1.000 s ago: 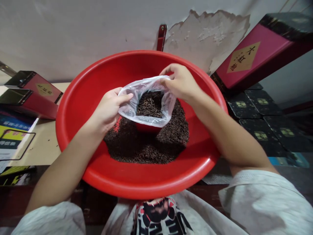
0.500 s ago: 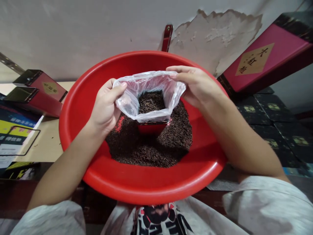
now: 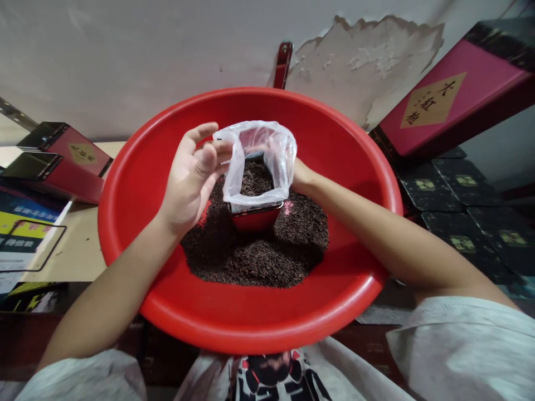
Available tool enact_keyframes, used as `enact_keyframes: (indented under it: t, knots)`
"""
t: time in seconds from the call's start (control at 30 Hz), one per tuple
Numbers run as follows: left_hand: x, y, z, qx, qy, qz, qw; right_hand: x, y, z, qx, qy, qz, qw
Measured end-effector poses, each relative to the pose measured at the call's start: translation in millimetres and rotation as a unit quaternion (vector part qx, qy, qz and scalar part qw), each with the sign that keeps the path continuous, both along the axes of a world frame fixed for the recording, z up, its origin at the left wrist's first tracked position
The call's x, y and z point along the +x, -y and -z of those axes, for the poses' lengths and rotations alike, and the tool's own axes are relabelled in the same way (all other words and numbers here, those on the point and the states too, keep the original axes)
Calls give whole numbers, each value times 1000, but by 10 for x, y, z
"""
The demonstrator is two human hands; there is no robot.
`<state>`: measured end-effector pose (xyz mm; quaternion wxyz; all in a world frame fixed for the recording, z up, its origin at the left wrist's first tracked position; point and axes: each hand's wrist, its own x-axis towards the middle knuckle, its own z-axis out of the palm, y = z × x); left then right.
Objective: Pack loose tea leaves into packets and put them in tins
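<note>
A clear plastic bag (image 3: 286,139) lines a square red tea tin (image 3: 256,220) and stands up open above its rim. Dark loose tea leaves (image 3: 256,177) fill the tin inside the bag. The tin stands in a heap of the same tea (image 3: 267,264) inside a large red basin (image 3: 251,328). At the bag's left side is my left hand (image 3: 190,178), fingers spread, fingertips by the plastic edge. My right hand (image 3: 301,175) reaches behind the bag on the right; its fingers are mostly hidden by the plastic, so its grip does not show.
Red tea tins (image 3: 79,186) with black lids lie at the left, beside printed packaging (image 3: 25,228). A tall red tin (image 3: 438,106) leans at the right above several black boxes (image 3: 460,239). A wall with peeling paint (image 3: 376,61) rises behind the basin.
My left hand has let go of the bag's edge and opened. My right hand has moved from the bag's top right edge down and left behind it. The bag's mouth has narrowed.
</note>
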<state>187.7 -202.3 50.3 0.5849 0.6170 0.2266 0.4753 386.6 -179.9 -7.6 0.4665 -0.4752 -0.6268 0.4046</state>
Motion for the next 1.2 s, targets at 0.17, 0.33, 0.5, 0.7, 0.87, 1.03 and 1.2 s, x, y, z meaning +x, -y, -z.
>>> enact_keyframes:
  t: [0.17, 0.33, 0.5, 0.7, 0.87, 1.03, 1.2]
  knots:
    - [97, 104, 257, 260, -255, -155, 918, -108, 65, 10, 21, -26, 9, 999]
    - [129, -27, 598, 270, -287, -220, 892, -55, 112, -68, 49, 15, 11, 999]
    - [66, -145, 501, 249, -271, -114, 923, 4, 100, -100, 96, 100, -32, 990]
    - [170, -123, 377, 164, -233, -63, 957, -21, 112, -157, 81, 177, -73, 978]
    - [236, -84, 339, 158, -331, -86, 926, 87, 199, -305, -28, 158, -128, 979]
    - [271, 15, 293, 249, -469, -161, 832, 328, 237, -458, -89, 89, -222, 967]
    - [255, 9, 217, 215, -529, -153, 807, 196, 242, -398, 0, 244, -81, 966]
